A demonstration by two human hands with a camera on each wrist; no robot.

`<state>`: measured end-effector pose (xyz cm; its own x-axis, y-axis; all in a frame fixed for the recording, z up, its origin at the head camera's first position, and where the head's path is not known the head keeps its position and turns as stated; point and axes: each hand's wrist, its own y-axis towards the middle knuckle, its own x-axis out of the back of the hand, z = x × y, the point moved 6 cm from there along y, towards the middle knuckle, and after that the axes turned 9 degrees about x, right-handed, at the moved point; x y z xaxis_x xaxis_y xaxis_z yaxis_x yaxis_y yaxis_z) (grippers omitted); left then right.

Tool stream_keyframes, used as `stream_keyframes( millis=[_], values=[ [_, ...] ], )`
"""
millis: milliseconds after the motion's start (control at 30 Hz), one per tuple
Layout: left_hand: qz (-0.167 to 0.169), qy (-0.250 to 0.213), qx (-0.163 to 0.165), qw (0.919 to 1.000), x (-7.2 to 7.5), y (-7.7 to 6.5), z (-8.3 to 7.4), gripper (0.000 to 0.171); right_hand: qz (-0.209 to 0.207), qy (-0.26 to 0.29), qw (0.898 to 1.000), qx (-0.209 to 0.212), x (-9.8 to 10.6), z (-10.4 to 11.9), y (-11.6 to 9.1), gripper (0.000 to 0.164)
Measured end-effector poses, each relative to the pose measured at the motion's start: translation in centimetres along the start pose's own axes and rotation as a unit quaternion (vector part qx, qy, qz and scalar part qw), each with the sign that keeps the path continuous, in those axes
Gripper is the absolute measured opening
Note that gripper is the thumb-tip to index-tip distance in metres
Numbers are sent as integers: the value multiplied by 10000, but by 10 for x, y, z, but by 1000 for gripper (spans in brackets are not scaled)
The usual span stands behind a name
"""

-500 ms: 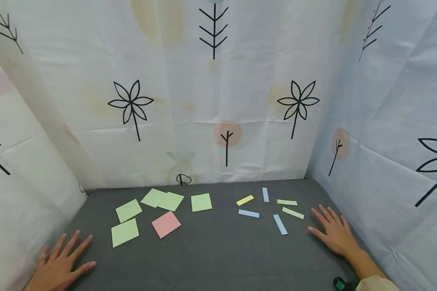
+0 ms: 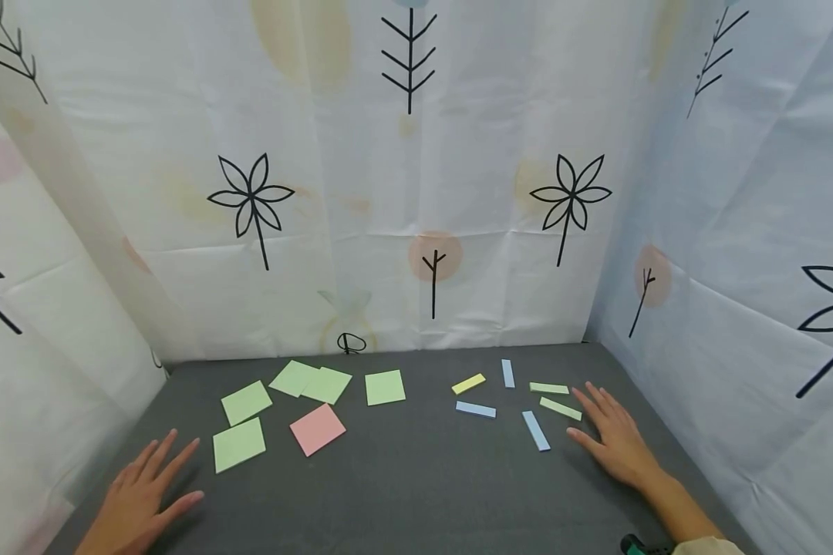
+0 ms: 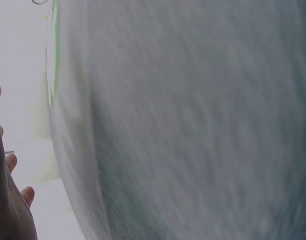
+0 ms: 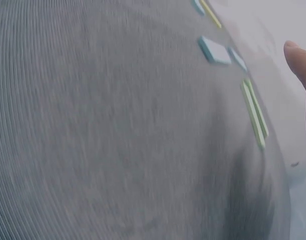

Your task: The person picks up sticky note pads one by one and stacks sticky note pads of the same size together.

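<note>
R hand [image 2: 618,447] is just beside the R ends of two green strips, far one [image 2: 549,388] & near one [image 2: 561,408], on the R side of the counter [image 2: 389,493]; fingers apart, nothing held, can't tell if a fingertip touches. L hand [image 2: 142,497] is at near L, also spread w/ nothing in it, by the green squares [image 2: 239,445]. For a clean pick, I'd say come in low, pinch one strip across its narrow width nr the middle, & don't nudge its neighbour, b/c they lie close. Far green strip's long axis is approx L–R; near one slants, far-L to near-R, R end pointing twd the R hand. Nearest blue strip [image 2: 536,431] slants the same way but steeper; yellow strip [image 2: 468,384] goes opposite, near-L to far-R.
</note>
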<state>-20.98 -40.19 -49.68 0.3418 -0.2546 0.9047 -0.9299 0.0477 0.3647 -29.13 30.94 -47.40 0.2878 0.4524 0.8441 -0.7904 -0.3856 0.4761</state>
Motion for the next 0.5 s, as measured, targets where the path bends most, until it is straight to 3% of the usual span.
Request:
stream_keyframes(
  millis=[267, 500],
  values=[
    [-247, -671, -164, 9973, 8, 10, -31, 78, -183, 484, 9986, 106, -7, 22, 14, 67],
    [-599, -1408, -249, 9879, 14, 20, -58, 76, -236, 986, 9948, 47, -18, 48, 29, 60]
  ],
)
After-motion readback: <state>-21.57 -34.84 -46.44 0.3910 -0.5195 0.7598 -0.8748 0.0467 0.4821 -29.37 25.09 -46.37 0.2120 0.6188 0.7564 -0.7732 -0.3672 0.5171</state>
